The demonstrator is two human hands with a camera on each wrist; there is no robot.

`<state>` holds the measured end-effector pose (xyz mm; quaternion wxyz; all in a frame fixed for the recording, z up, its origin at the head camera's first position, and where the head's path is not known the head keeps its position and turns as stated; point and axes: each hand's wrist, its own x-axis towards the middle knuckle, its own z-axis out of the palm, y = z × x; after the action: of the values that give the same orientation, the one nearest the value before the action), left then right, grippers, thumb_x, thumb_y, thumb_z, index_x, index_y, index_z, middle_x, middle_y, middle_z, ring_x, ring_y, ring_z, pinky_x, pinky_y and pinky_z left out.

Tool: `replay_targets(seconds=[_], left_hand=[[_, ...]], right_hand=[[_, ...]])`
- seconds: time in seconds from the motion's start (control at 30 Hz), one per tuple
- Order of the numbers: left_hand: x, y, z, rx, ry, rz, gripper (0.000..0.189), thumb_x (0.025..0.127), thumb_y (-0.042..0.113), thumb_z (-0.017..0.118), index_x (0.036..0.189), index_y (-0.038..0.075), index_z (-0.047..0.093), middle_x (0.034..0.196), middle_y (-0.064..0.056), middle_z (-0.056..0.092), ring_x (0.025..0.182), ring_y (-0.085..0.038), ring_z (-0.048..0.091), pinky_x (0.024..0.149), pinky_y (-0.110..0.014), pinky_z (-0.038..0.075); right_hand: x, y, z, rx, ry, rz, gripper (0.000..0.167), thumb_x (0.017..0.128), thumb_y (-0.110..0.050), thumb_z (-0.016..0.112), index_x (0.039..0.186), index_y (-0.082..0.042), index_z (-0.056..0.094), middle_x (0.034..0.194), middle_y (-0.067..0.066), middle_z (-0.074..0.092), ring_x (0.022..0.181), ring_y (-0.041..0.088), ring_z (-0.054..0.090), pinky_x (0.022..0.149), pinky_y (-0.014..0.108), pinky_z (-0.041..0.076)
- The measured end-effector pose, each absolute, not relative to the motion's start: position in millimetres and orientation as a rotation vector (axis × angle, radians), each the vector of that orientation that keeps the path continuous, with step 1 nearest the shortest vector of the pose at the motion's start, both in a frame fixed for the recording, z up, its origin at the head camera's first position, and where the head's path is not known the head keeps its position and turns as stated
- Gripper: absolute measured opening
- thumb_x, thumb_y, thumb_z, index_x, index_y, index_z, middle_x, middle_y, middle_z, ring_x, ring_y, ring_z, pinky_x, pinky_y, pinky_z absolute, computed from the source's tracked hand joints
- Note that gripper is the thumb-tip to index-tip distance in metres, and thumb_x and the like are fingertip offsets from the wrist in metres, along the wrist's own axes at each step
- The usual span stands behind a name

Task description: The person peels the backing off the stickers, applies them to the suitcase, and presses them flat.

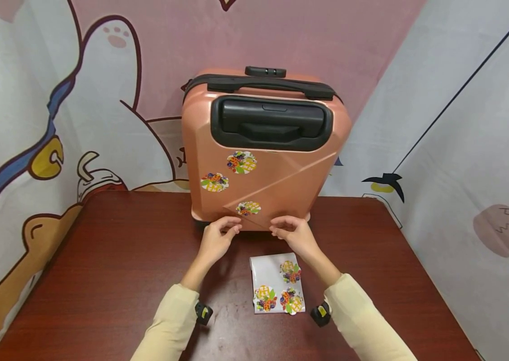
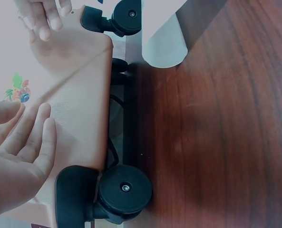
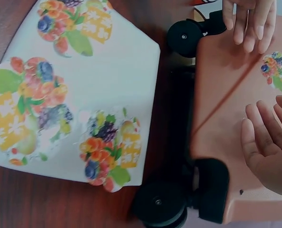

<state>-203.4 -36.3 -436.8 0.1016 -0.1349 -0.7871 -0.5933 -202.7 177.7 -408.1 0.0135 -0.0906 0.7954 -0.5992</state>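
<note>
A coral-pink suitcase (image 1: 272, 180) stands upright, with three round fruit stickers on its front. Below its lowest sticker (image 1: 248, 208), my left hand (image 1: 219, 241) is held close to the left part of the shell, fingers loosely bent and nothing visible between them. To the right, my right hand (image 1: 298, 236) mirrors it, thumb and forefinger near each other, also with nothing seen in them. Between the forearms a white backing sheet (image 1: 265, 271) lies on the table, carrying three more fruit stickers; in the right wrist view a fruit sticker (image 3: 113, 149) overhangs the sheet's edge.
The suitcase rests on the brown wooden table (image 1: 123, 281) near its back edge, its black wheels (image 2: 125, 188) showing low down. A black handle recess (image 1: 272, 123) is in its upper front. Printed cloth (image 1: 169, 60) hangs behind and at both sides.
</note>
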Motion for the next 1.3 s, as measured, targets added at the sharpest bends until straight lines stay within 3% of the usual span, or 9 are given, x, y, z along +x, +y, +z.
replay_targets(seconds=[0.23, 0.37, 0.43, 0.6, 0.67, 0.8, 1.07, 1.3], left_hand=[[-201, -37, -447, -0.432, -2.323, -1.77, 0.014, 0.084, -0.003, 0.06, 0.098, -0.004, 0.065, 0.084, -0.011, 0.068, 0.075, -0.022, 0.063, 0.069, -0.035, 0.051], [-198, -36, -452, -0.435, -2.361, -1.769, 0.014, 0.084, -0.002, 0.06, 0.098, -0.003, 0.065, 0.083, -0.01, 0.068, 0.074, -0.022, 0.064, 0.068, -0.036, 0.051], [-196, -35, -454, -0.427, -2.385, -1.779, 0.015, 0.084, -0.002, 0.06, 0.098, -0.001, 0.066, 0.083, -0.01, 0.068, 0.074, -0.022, 0.064, 0.065, -0.033, 0.051], [-193, -33, -461, -0.406, -2.431, -1.814, 0.016, 0.082, -0.004, 0.059, 0.096, 0.002, 0.066, 0.081, -0.009, 0.068, 0.073, -0.02, 0.065, 0.058, -0.024, 0.049], [-191, -32, -464, -0.412, -2.444, -1.828, 0.017, 0.082, -0.005, 0.058, 0.095, 0.001, 0.066, 0.081, -0.01, 0.068, 0.072, -0.021, 0.066, 0.057, -0.023, 0.049], [-189, -30, -471, -0.425, -2.481, -1.853, 0.016, 0.083, -0.004, 0.057, 0.097, -0.002, 0.065, 0.081, -0.011, 0.068, 0.073, -0.024, 0.066, 0.057, -0.023, 0.049], [-182, -27, -483, -0.469, -2.573, -1.84, 0.015, 0.084, 0.001, 0.06, 0.097, -0.006, 0.064, 0.078, -0.018, 0.066, 0.071, -0.031, 0.064, 0.051, -0.023, 0.048], [-179, -22, -494, -0.527, -2.611, -1.822, 0.011, 0.083, -0.001, 0.06, 0.093, -0.005, 0.064, 0.072, -0.017, 0.064, 0.065, -0.032, 0.062, 0.049, -0.021, 0.046]], right_hand=[[-196, 192, -419, -0.196, 2.513, -1.813, 0.022, 0.081, 0.005, 0.062, 0.102, 0.012, 0.06, 0.091, 0.024, 0.065, 0.076, 0.019, 0.064, 0.064, 0.028, 0.05], [-191, 202, -426, -0.144, 2.53, -1.76, 0.02, 0.081, 0.002, 0.063, 0.1, 0.009, 0.063, 0.09, 0.021, 0.065, 0.078, 0.023, 0.064, 0.066, 0.034, 0.051], [-186, 205, -427, -0.123, 2.537, -1.732, 0.019, 0.082, 0.002, 0.063, 0.1, 0.008, 0.063, 0.09, 0.022, 0.065, 0.079, 0.029, 0.063, 0.067, 0.036, 0.051], [-180, 218, -439, -0.082, 2.574, -1.665, 0.018, 0.082, 0.001, 0.063, 0.099, 0.007, 0.064, 0.091, 0.021, 0.065, 0.078, 0.024, 0.061, 0.069, 0.042, 0.05], [-179, 224, -446, -0.065, 2.591, -1.639, 0.019, 0.082, 0.0, 0.063, 0.1, 0.006, 0.064, 0.093, 0.02, 0.065, 0.077, 0.019, 0.06, 0.07, 0.045, 0.05], [-174, 231, -452, -0.043, 2.598, -1.614, 0.02, 0.082, 0.001, 0.062, 0.101, 0.009, 0.062, 0.096, 0.024, 0.064, 0.08, 0.024, 0.061, 0.069, 0.045, 0.05], [-168, 241, -465, 0.052, 2.599, -1.578, 0.016, 0.081, 0.002, 0.064, 0.095, 0.006, 0.065, 0.085, 0.016, 0.065, 0.073, 0.015, 0.06, 0.065, 0.04, 0.05], [-164, 241, -476, 0.121, 2.548, -1.63, 0.015, 0.079, 0.004, 0.064, 0.094, 0.006, 0.065, 0.079, 0.015, 0.064, 0.071, 0.024, 0.061, 0.06, 0.04, 0.051]])
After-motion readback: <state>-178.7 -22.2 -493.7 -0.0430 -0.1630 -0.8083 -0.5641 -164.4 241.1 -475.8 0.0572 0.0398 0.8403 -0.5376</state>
